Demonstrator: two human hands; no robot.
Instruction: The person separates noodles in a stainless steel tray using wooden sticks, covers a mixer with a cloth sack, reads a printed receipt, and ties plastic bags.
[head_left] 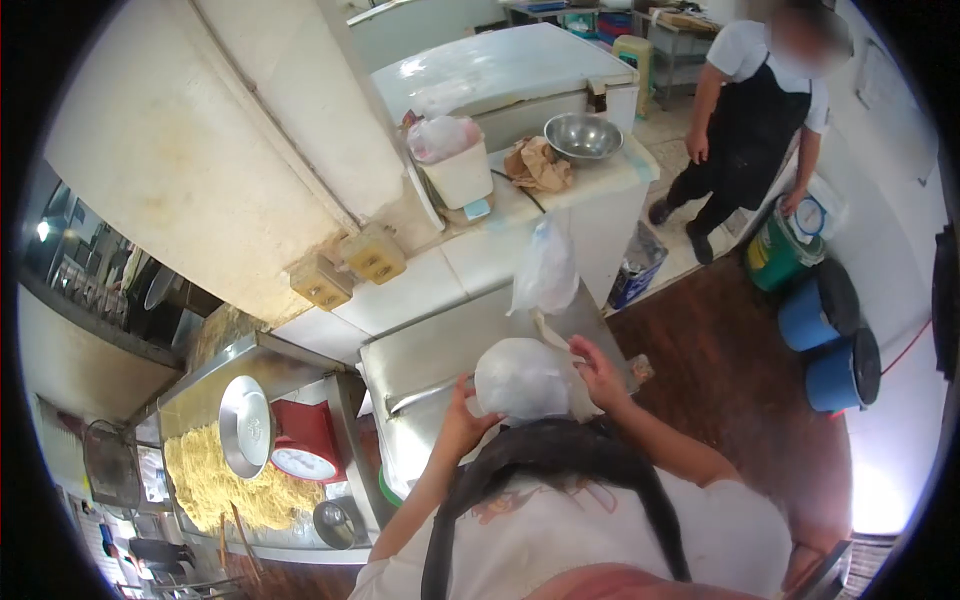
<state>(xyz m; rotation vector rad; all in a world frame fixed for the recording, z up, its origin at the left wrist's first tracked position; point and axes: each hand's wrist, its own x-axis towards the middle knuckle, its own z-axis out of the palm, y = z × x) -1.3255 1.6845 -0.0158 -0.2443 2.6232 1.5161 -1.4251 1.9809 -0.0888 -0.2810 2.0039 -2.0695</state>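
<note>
White bundle (522,378), at the near side of the steel table (425,345), looks soft, slippery and perhaps weighty, best cradled low with spread palms; the left hand (466,424) grasps its side, the right hand (601,378) grips something unclear or nothing.

the left hand (462,420) touches the left side of a rounded whitish bundle (522,378) over the near edge of a steel table (420,350), while the right hand (598,375) is at its right, by a pale strip (574,385). a white plastic bag (547,268) is at the table's far right corner. left of the table, a red dial scale (308,442) with a round metal pan (245,427) is beside a yellow heap (200,475).
</note>
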